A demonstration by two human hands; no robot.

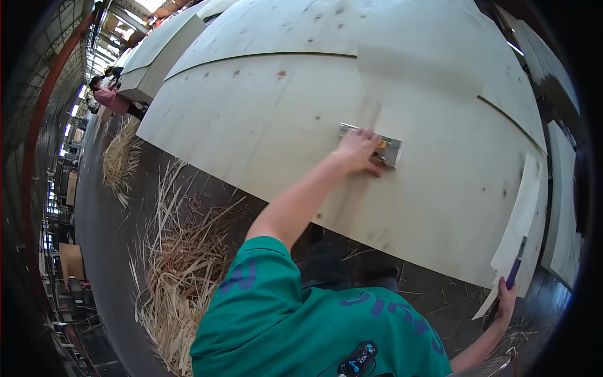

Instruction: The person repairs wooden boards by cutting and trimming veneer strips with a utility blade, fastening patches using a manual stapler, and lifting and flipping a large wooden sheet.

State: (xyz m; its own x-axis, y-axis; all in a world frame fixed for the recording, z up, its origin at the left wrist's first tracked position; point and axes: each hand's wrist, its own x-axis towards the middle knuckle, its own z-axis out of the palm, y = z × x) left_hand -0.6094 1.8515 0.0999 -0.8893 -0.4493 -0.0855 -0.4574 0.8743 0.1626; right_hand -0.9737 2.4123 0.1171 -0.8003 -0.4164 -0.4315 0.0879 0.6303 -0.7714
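One metal tool (392, 152), one knife (514, 273) (purple-handled)

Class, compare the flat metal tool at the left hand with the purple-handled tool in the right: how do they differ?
Shape: the flat metal tool is a broad plate; the purple-handled tool is long and slim.
Colour: the flat metal tool is silvery with a yellow-orange spot; the purple-handled tool has a dark narrow end.
Pose: the flat metal tool lies over the wood sheet; the purple-handled tool points away from the person.
Shared: both are hand-held.

Silvery tool (392, 152) on sheet (270, 125), purple-handled knife (514, 271)
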